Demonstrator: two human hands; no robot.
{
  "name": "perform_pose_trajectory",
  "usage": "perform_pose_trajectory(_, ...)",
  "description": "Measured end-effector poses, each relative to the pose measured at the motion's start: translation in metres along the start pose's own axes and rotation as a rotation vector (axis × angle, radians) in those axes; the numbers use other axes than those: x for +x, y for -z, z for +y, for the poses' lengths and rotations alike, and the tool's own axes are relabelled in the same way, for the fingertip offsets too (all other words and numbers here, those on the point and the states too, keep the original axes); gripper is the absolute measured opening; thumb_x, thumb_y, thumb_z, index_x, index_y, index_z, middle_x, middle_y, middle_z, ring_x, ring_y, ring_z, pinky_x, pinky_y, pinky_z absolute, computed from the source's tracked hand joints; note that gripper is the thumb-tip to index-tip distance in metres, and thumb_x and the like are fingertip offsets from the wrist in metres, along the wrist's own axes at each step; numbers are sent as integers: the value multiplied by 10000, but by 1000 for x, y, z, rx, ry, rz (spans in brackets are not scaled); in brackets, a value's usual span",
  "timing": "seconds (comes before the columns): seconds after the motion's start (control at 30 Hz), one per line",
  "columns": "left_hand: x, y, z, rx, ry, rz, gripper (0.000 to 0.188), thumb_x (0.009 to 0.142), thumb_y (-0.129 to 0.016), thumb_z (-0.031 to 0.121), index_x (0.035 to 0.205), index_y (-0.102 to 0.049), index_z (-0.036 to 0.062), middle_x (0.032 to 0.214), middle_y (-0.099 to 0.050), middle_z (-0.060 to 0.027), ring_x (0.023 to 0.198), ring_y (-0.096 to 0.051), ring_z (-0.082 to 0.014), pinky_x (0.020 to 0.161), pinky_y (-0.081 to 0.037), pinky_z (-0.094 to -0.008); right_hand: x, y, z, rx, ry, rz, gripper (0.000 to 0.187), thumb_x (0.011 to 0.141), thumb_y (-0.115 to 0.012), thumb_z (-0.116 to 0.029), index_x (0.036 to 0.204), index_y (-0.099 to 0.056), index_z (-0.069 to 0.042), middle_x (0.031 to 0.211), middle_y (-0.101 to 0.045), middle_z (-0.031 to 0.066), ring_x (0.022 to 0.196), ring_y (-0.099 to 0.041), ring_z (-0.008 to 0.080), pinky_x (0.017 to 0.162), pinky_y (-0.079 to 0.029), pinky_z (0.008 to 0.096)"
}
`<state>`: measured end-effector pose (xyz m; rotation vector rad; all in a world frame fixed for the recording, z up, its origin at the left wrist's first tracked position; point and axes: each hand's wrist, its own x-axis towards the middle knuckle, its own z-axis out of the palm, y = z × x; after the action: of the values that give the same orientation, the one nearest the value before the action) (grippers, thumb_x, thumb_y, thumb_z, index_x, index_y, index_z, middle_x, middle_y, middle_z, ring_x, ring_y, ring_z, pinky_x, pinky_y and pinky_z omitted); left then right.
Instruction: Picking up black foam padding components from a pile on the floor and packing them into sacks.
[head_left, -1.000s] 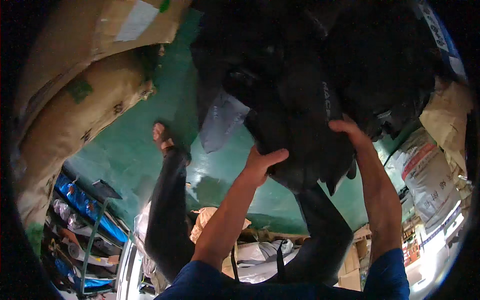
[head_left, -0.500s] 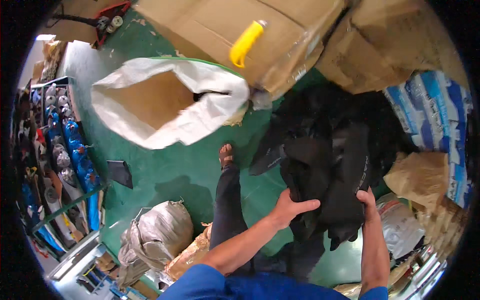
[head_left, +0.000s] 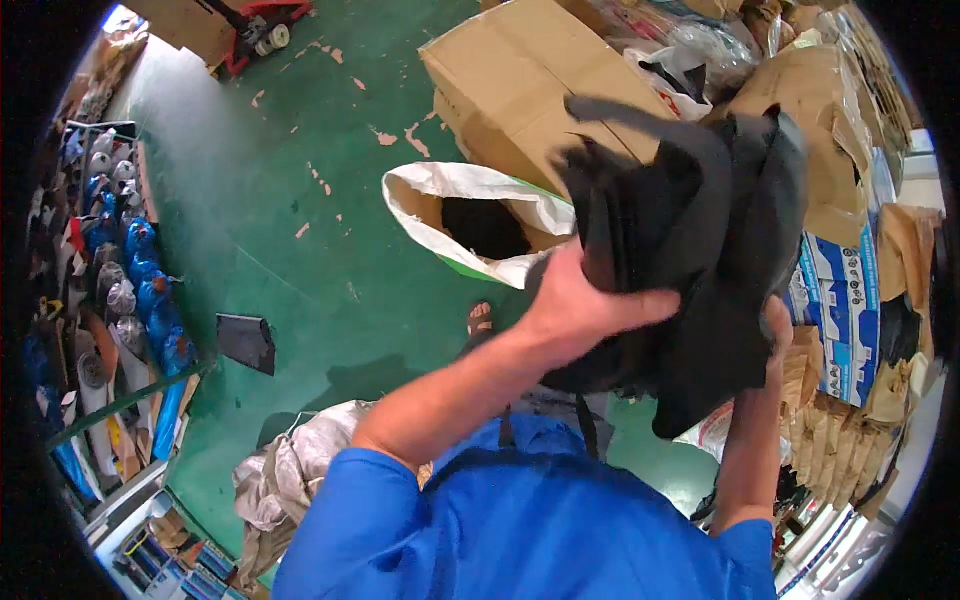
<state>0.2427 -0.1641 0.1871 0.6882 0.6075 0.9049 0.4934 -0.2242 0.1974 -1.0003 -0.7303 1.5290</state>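
A thick bundle of black fabric-like pieces (head_left: 690,250) is lifted in front of my body, its loose edges and a strip fanning out at the top. My left hand (head_left: 585,305) grips its left side, thumb across the front. On the lower right side my right hand (head_left: 776,335) is closed on the same bundle, its fingers partly hidden behind it. Just beyond my left hand stands a white woven sack (head_left: 408,205) with its mouth spread, black material (head_left: 485,228) inside. The bundle covers part of the sack's right side.
A large cardboard box (head_left: 510,75) lies behind the sack, with brown paper and plastic heaped to its right. Blue-and-white packs (head_left: 838,320) are stacked at right. A shelf of wrapped rolls (head_left: 155,290) lines the left. A flat black piece (head_left: 246,343) and a pale sack (head_left: 320,440) lie on the floor.
Both hands have raised the black bundle from low at the right, up and closer to me. The view has shifted, bringing the sack nearer the middle and showing black material in it.
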Motion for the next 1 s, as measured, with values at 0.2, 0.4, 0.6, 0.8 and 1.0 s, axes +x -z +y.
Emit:
perform_pose_trajectory(0.2, 36, 30, 72, 195, -155, 3, 489, 635, -825, 146, 1056, -631, -7, 1011, -659, -67, 915, -605, -146, 858, -480, -306, 62, -55, 6, 6, 81, 14, 582, 888, -416, -419, 1240, -497, 37, 1212, -562, 191, 1105, -556, 299, 1006, -402, 417)
perform_pose_trajectory(0.4, 74, 66, 90, 214, -124, 26, 497, 616, -824, 113, 1054, -626, -12, 1006, -657, -78, 897, -616, -156, 849, -489, -302, 110, -89, 32, 126, 10, 146, 675, 751, -582, -407, 1265, -460, 13, 1209, -551, 167, 1096, -539, 302, 977, -405, 416)
perform_pose_trajectory(0.6, 83, 114, 68, 275, 71, 150, 511, 624, -808, 82, 1088, -614, -8, 1041, -650, -84, 931, -609, -164, 866, -488, -317, 133, -57, 106, -33, 63, 304, 673, 658, -709, -350, 1188, -504, 11, 1077, -585, 90, 968, -562, 222, 860, -443, 353)
perform_pose_trajectory(0.8, 88, 168, 25, 213, 174, 160, 696, 597, -831, 60, 1214, -520, -19, 1161, -593, -99, 1050, -566, -196, 963, -437, -339, 134, -56, 153, -127, 36, 357, 607, 653, -723, -274, 1152, -519, 6, 1043, -594, 87, 953, -571, 225, 853, -457, 352)
perform_pose_trajectory(1.0, 100, 218, -3, 177, 256, 48, 769, 604, -826, 38, 1274, -452, -3, 1238, -541, -75, 1127, -513, -182, 1026, -374, -341, 132, -45, 195, -179, -160, 349, 553, 641, -695, -214, 1125, -521, -12, 1000, -599, 82, 911, -579, 215, 822, -469, 347)
